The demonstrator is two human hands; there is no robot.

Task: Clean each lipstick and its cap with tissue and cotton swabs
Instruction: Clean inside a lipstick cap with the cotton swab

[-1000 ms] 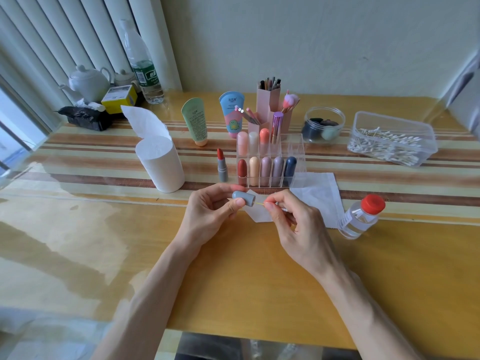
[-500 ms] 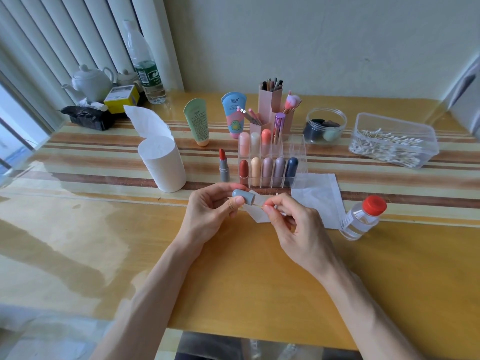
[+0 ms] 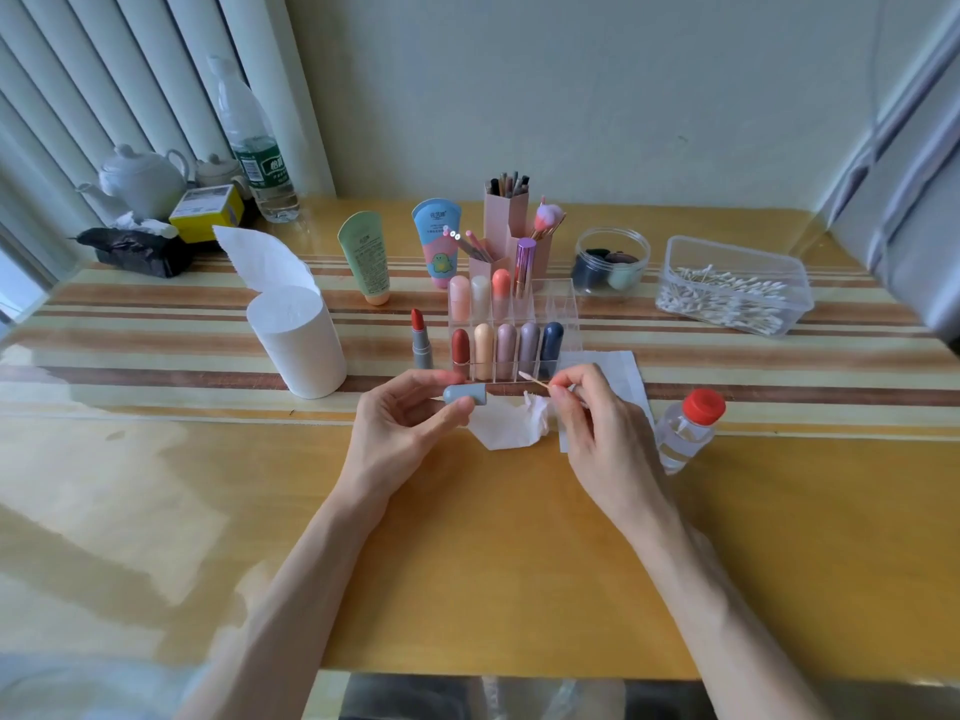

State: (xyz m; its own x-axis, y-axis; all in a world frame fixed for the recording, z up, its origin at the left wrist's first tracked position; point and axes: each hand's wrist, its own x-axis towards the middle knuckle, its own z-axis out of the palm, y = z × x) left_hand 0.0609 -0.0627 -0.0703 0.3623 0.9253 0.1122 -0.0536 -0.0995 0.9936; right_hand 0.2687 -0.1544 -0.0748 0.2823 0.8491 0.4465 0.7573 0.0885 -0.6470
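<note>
My left hand (image 3: 402,428) pinches a grey-blue lipstick cap (image 3: 464,393) sideways between thumb and fingers. My right hand (image 3: 597,428) pinches a cotton swab (image 3: 532,379), whose white tip is out of the cap and points up-left. A crumpled tissue (image 3: 511,423) lies on the table between the two hands. The open red lipstick (image 3: 421,340) with a grey base stands upright left of the clear organizer (image 3: 563,317), which holds several capped lipsticks.
A tissue roll (image 3: 298,345) stands at the left. A red-capped bottle of clear liquid (image 3: 685,428) leans at the right, on a flat tissue sheet (image 3: 623,371). Behind are a box of cotton swabs (image 3: 732,293), a jar, cream tubes and brush holders.
My right hand has drawn the swab out of the cap and lifted it up and to the right. The crumpled tissue now shows between the hands. My left hand keeps the cap.
</note>
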